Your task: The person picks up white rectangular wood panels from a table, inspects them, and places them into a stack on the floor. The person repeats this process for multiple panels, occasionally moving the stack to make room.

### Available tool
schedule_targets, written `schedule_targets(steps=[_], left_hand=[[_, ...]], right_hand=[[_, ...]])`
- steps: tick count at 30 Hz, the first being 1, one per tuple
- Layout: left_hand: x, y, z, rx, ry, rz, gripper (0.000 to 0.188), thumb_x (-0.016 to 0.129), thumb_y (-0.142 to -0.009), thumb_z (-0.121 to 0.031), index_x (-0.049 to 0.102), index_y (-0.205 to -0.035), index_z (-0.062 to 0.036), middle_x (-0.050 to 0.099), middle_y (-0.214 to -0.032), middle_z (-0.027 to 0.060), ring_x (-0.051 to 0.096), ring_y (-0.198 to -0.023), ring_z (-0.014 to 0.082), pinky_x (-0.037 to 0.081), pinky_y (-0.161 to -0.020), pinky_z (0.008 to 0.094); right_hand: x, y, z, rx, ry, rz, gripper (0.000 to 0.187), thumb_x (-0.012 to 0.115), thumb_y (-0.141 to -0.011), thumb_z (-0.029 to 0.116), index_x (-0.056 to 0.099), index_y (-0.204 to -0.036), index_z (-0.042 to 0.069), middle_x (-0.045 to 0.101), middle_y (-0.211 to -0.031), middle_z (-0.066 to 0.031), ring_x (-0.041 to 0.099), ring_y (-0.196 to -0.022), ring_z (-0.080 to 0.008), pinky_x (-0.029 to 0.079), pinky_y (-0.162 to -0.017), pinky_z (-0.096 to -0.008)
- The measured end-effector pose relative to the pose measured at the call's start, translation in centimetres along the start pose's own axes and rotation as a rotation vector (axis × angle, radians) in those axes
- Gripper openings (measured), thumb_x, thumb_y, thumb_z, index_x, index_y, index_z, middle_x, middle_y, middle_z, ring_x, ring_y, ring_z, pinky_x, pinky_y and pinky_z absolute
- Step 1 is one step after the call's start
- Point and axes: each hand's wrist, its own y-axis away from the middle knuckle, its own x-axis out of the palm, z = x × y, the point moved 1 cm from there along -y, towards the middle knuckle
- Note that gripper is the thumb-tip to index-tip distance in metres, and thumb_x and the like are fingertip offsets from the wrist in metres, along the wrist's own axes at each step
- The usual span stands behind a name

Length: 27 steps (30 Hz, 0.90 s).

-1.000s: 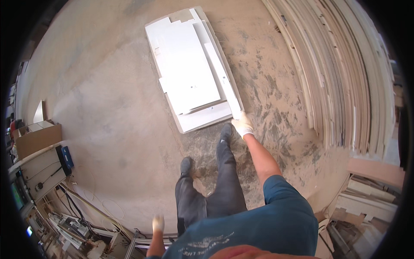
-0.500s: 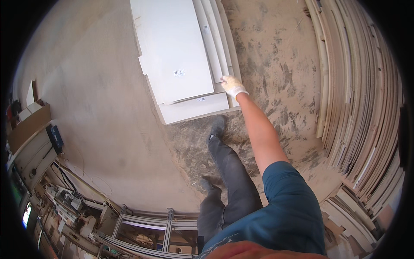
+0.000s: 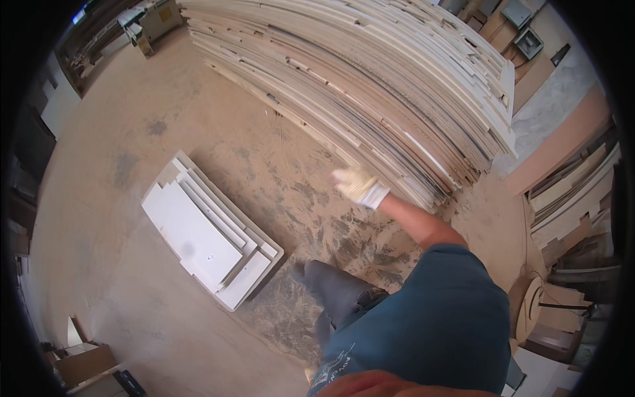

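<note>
My right hand, in a pale knitted glove with a white cuff, is out in the air over the dusty floor. Its fingers are loosely bent and a little blurred, with nothing seen between them. Beyond it lies the large stack of long boards, their edges facing me; I see no contact. To the left, apart from the hand, a low pile of white panels rests on the floor, the pieces overlapping unevenly and the top one bearing a small label. My left hand is not in view.
Dusty, scuffed floor lies between the panel pile and the boards. Leaning panels and offcuts crowd the right side. A cardboard box is at the lower left, and a machine stands at the far upper left.
My right hand has come away from the edge of the white panels. The view has turned right, so the pile now appears lower left and the long boards ahead.
</note>
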Motion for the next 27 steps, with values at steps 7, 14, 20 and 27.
schedule_targets(steps=[7,14,20,27], left_hand=[[9.6,9.6,-1.3,0.111,-0.240,0.001,0.024,0.062,-0.098,-0.027,0.064,-0.097,-0.0032,0.065,-0.081,0.0112,0.062,-0.060,0.0220,0.049,-0.051,0.0369],[21.0,11.4,-7.5,0.258,-0.299,-0.031,0.024,0.062,-0.097,-0.026,0.066,-0.100,-0.0026,0.066,-0.082,0.0124,0.063,-0.060,0.0235,0.049,-0.050,0.0383],[26.7,7.5,-10.7,0.061,0.243,0.043,0.026,0.060,-0.097,-0.024,0.065,-0.109,-0.0013,0.067,-0.085,0.0141,0.065,-0.062,0.0235,0.048,-0.050,0.0382],[24.6,5.8,-5.8,0.146,-0.068,-0.018,0.030,0.060,-0.096,-0.027,0.071,-0.107,-0.0011,0.070,-0.085,0.0134,0.068,-0.068,0.0282,0.051,-0.057,0.0423]], right_hand=[[-32.5,-2.7,-17.8,0.344,0.647,-0.448,0.032,0.068,-0.093,0.034,0.067,-0.112,0.008,0.069,-0.117,-0.0166,0.064,-0.112,-0.0355,0.052,-0.096,-0.0511],[-37.7,-2.3,-29.8,0.605,0.579,-0.027,0.055,0.074,-0.089,0.045,0.068,-0.126,0.005,0.065,-0.132,-0.0231,0.061,-0.125,-0.0396,0.050,-0.107,-0.0495],[-38.7,-2.7,-29.3,0.440,0.574,-0.144,0.053,0.077,-0.083,0.040,0.070,-0.115,-0.002,0.067,-0.125,-0.0241,0.065,-0.118,-0.0405,0.052,-0.102,-0.0486],[-34.3,-3.3,-26.0,0.527,0.075,0.156,0.046,0.069,-0.079,0.036,0.072,-0.107,-0.001,0.074,-0.101,-0.0264,0.072,-0.098,-0.0383,0.054,-0.087,-0.0463]])
